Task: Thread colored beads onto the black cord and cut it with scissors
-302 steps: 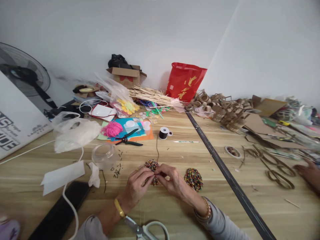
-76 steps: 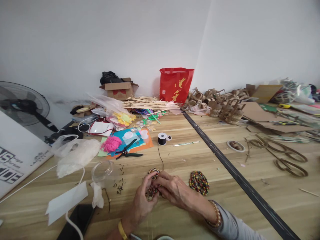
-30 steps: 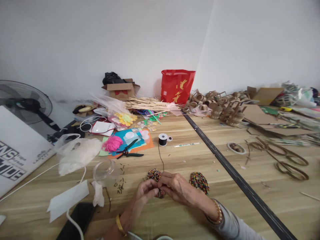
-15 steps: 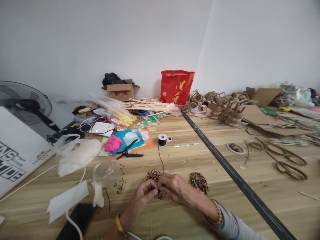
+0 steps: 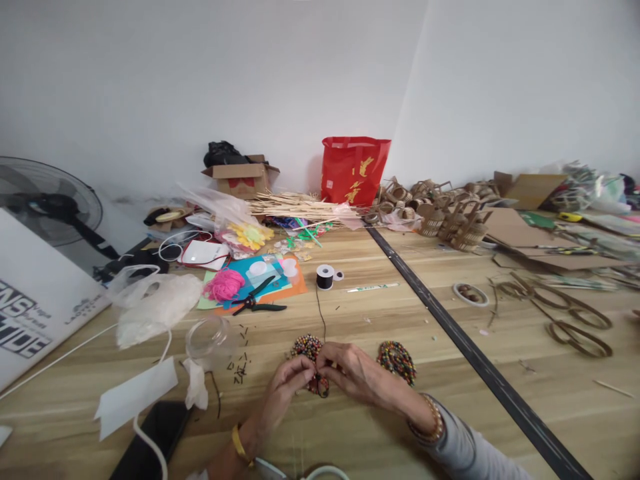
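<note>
My left hand [image 5: 290,385] and my right hand [image 5: 353,372] meet at the near middle of the table, thumbs and forefingers pinched on a thin black cord. That cord [image 5: 321,313] runs back from my fingers to a white-ended spool [image 5: 325,277]. Just behind and below my fingertips lies a coil of multicoloured beads [image 5: 307,347], partly covered by my hands. A dark loop of cord hangs under the fingertips. Right of my right hand rests a second bead coil [image 5: 397,363], apart from it. Exactly how the cord passes between the fingers is too small to make out.
Black-handled pliers [image 5: 259,297] and pink yarn [image 5: 225,285] lie on coloured paper. Cut cord bits [image 5: 241,363] and a clear jar [image 5: 210,340] sit to the left, near a phone [image 5: 153,440]. A black strip [image 5: 450,329] crosses the table; a tape ring [image 5: 471,295] lies beyond.
My fingertips have parted slightly, and the dark cord loop between them now shows more. The spool and bead coils stay in place; the view has shifted a little.
</note>
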Available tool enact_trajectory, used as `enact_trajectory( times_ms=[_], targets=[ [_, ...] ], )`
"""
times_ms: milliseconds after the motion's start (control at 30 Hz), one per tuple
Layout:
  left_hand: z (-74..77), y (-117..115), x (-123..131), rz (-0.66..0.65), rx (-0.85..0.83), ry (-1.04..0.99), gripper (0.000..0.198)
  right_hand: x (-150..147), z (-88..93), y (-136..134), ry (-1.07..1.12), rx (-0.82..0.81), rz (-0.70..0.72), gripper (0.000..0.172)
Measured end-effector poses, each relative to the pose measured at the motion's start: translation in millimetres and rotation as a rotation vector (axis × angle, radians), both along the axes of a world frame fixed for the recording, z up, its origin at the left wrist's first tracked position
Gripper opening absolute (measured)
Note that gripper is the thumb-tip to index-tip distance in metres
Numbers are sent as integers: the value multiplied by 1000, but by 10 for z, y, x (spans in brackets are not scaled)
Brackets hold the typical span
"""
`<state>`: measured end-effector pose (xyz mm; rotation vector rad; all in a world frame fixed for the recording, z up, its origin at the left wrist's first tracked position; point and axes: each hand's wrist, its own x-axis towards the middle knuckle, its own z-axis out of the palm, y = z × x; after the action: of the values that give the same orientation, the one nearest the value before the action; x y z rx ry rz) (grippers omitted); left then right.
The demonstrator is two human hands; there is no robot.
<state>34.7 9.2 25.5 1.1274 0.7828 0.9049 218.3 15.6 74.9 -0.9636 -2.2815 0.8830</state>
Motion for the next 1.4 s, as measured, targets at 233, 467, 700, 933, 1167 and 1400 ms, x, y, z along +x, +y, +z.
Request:
enact_trajectory(
  times_ms=[233,467,700,933,1167,1400],
  targets=[
    [0,-9,-13,-22,-21,-19,23,18,-54,8,48,-81,5,8],
    [-29,13,-29,-40,-1,-24,23,14,-42,7,43,-87,23,10],
    [-23,23,-35,-68,24,-12,33,-12,-24,-11,34,-76,32,10],
    [-88,-11,-17,-88,22,-94,29,-28,-46,-23,44,-30,39,13],
    [-102,-12,16,-14,15,-115,25,-68,-35,-47,118,-85,35,15],
    [-129,-16,26,-20,11,-143,21,-88,-39,-65,74,-15,9,15]
  ],
)
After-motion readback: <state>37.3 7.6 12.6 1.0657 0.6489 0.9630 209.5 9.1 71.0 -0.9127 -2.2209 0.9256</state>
